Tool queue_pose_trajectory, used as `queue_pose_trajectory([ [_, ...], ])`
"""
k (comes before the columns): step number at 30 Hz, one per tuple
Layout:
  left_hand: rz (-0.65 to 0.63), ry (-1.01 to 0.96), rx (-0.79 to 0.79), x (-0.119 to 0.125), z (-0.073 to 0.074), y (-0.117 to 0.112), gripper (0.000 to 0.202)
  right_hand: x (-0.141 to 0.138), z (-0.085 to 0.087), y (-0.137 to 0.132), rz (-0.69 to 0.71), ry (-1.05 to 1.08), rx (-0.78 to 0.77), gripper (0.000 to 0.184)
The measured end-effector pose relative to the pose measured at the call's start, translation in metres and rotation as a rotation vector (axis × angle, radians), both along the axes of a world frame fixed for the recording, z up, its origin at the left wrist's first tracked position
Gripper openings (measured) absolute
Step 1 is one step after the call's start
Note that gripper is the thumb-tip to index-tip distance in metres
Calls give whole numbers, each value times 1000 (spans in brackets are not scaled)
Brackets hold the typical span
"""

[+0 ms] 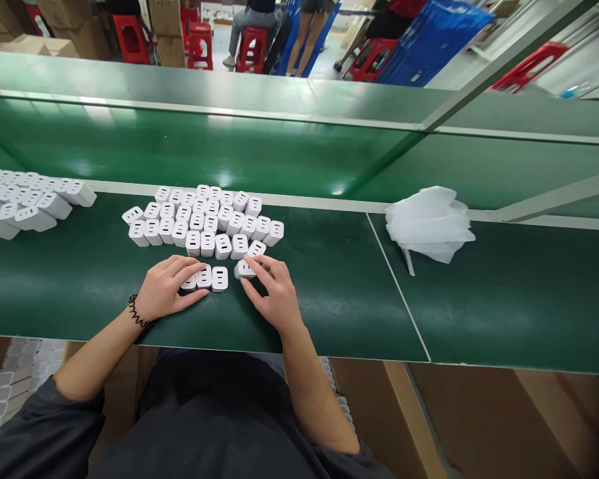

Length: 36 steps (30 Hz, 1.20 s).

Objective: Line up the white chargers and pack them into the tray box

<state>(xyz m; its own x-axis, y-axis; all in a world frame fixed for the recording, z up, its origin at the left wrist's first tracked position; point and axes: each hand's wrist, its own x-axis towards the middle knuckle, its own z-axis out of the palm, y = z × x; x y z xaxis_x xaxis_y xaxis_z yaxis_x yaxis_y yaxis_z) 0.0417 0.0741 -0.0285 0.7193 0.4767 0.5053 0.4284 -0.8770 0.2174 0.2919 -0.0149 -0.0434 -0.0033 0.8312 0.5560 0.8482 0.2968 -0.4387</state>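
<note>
My left hand (168, 289) curls around a short row of white USB chargers (220, 279), its fingers behind them and its thumb along their near side. Their slotted faces point up. The leftmost is partly hidden by the hand. To the right of that row, my right hand (274, 293) pinches a tilted white charger (243, 269) between thumb and fingers, with a gap from the row. Another charger (256, 249) leans just beyond those fingertips. Behind both hands stands a larger group of the same chargers (196, 221) in uneven rows.
More chargers (34, 199) are massed at the left of the green bench (339, 299). A crumpled white plastic bag (429, 226) lies on the right, past a pale seam. Cartons with chargers sit below the front edge. People and red stools (252, 50) are beyond the bench.
</note>
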Motion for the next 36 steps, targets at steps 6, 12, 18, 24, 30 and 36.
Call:
queue_pose_trajectory([
  [6, -6, -22, -44, 0, 1, 1, 37, 1, -5, -2, 69, 75, -28, 37],
  [12, -48, -3, -29, 0, 4, 1, 37, -5, -2, -3, 154, 125, -20, 33],
  [18, -54, -6, -43, 0, 4, 2, 41, 2, -3, 6, -108, 111, -68, 41],
  [24, -58, -34, -53, -1, 4, 3, 39, 8, -5, 3, 40, 299, -203, 28],
  [30, -60, -53, -63, -3, 2, 4, 42, 18, 13, 1, 235, 431, -329, 38],
  [36, -65, -53, -71, -6, 1, 6, 44, 16, 36, 43, 120, 221, -396, 36],
])
